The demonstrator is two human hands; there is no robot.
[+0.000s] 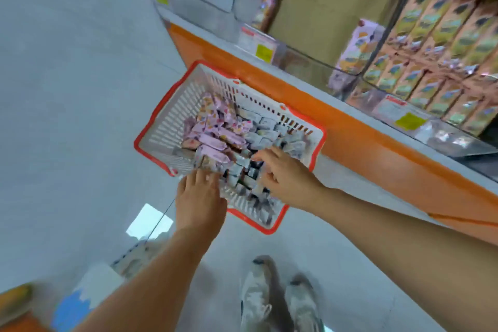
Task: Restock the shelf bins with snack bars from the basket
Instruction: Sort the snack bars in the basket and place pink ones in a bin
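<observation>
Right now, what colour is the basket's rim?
Red. The basket's rim shows best in the head view.

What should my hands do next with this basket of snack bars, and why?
Probably close both hands' fingers around a bunch of the grey-wrapped bars and lift. The left hand and right hand are down on them at the near end of the basket, but neither clearly grips any yet.
</observation>
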